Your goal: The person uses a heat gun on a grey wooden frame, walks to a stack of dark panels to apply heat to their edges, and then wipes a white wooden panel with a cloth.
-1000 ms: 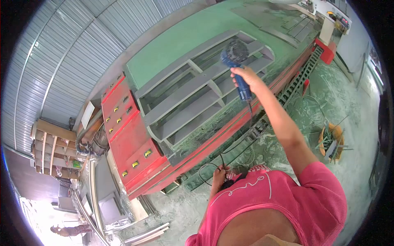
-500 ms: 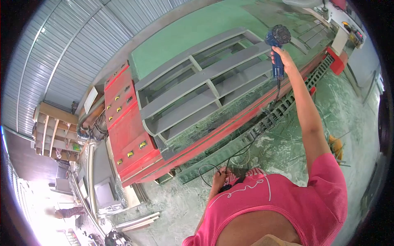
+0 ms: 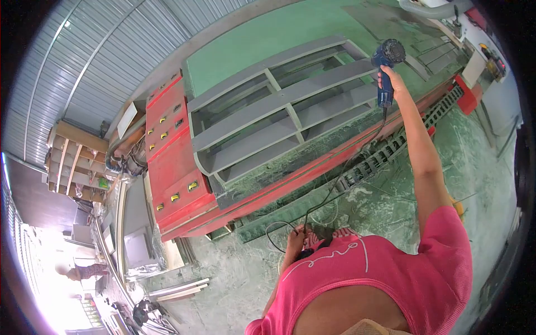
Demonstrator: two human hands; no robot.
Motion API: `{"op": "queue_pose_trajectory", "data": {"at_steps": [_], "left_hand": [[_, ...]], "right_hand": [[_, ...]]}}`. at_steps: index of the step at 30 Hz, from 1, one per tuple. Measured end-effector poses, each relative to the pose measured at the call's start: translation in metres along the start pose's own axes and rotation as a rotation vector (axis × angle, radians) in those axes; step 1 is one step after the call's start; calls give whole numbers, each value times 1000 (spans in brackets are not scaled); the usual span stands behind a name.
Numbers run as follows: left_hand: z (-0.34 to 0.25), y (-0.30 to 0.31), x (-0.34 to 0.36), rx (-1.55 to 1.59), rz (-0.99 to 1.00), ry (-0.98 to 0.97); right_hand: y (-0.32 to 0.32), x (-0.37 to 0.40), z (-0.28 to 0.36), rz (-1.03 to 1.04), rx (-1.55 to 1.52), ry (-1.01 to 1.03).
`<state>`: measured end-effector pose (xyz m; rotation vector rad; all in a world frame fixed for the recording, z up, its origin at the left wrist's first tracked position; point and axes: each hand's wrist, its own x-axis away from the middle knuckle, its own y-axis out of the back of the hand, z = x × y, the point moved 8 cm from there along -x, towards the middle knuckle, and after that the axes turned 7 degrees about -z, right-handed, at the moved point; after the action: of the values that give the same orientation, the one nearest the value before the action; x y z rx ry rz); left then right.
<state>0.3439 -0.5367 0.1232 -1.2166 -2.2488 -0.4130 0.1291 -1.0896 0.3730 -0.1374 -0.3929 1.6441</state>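
Note:
My right hand (image 3: 392,81) grips the handle of a blue power blower (image 3: 387,62), arm stretched out over the far right end of a grey cut panel frame (image 3: 279,114). The frame lies flat on the green bed (image 3: 268,36) of a red machine. A black cord (image 3: 340,178) runs from the tool's handle down to my left hand (image 3: 295,241), which is closed on the cord close to my pink shirt.
A red machine end block (image 3: 170,162) with yellow labels stands at the left. A cable chain (image 3: 391,151) runs along the machine's near side. The floor is dusty green. Wooden shelves (image 3: 72,162) and another person (image 3: 78,272) are at far left.
My right hand has carried the blower from the middle of the grey frame toward its far right end. My left hand has stayed on the cord.

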Motion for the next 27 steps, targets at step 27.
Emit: {"op": "queue_pose_trajectory", "data": {"at_steps": [27], "left_hand": [[-4,-2,-21,-19,25,42]], "right_hand": [[25,112,-23,-9,30,-47]]}}
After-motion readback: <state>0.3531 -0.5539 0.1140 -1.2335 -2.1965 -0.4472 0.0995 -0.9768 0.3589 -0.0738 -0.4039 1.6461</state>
